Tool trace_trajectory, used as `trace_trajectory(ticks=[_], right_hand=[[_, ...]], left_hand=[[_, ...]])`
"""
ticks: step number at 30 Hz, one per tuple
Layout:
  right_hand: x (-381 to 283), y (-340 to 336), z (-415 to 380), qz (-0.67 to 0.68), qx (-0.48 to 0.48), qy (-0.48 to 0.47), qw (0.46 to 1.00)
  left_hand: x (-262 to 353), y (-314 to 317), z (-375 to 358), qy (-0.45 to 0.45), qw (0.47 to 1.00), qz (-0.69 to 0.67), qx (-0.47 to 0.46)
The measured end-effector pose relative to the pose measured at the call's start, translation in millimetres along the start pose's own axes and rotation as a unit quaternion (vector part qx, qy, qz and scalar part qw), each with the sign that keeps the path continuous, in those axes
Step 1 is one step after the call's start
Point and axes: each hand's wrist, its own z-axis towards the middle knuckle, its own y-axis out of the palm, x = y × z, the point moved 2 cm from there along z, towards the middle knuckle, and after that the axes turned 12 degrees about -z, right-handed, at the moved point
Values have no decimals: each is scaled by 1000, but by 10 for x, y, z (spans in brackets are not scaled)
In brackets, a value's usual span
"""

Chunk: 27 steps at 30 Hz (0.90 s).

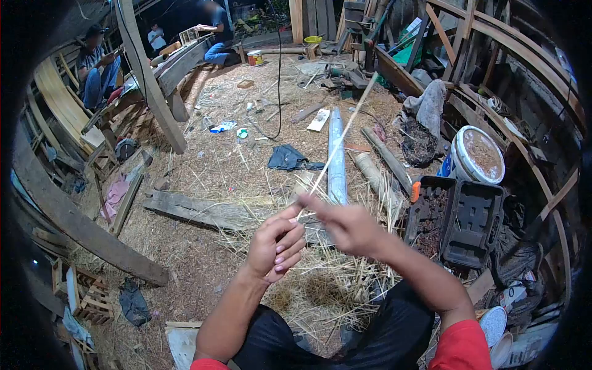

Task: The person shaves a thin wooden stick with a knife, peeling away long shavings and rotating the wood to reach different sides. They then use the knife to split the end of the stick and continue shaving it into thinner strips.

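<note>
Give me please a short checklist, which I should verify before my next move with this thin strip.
1. Left hand closed on the thin strip: ok.
2. Right hand gripping the strip: cannot tell; its fingertips are blurred.
3. Other people well away from the strip: ok, they are in the background.
4. Floor ahead tidy: not ok; a wooden plank and loose shavings lie there.
5. Black plastic tool case shut: not ok, it lies open.

Center is bright; corners are black. Fisheye distortion bends the wooden frame at 2 o'clock. Right hand is motion-blurred.
</note>
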Motion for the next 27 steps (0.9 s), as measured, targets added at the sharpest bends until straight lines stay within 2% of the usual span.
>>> trace_trajectory(ticks=[3,4,7,10,13,16,20,22,24,25,27], right_hand=[[-136,122,-18,-25,-19,-5,999],[-97,99,-12,-60,-3,-8,998],[-56,35,-13,-68,-13,-10,998],[-92,-62,6,-135,-31,5,990],[-102,-101,17,-156,-49,29,986],[150,-160,40,-145,26,72,987],[754,-418,2,-98,69,253,960],[1176,-433,-79,-179,206,160,949],[1369,-424,-95,-251,287,98,919],[1422,-417,-84,-283,302,85,906],[1390,-384,-116,-227,255,156,927]], left_hand=[[10,-94,7,2,998,-63,6],[22,-65,-2,-9,997,-64,-30],[5,-123,-11,4,998,-59,-1],[19,-66,-18,21,999,-41,-26],[29,-53,-20,22,1000,-17,-8],[34,25,-62,16,1000,26,-7],[-39,44,-82,-23,997,68,-20],[-68,49,-67,-43,996,79,-17],[-95,41,-39,-53,995,80,-17],[-108,29,-15,-54,995,77,-17],[-99,-6,20,-40,998,54,-5]])
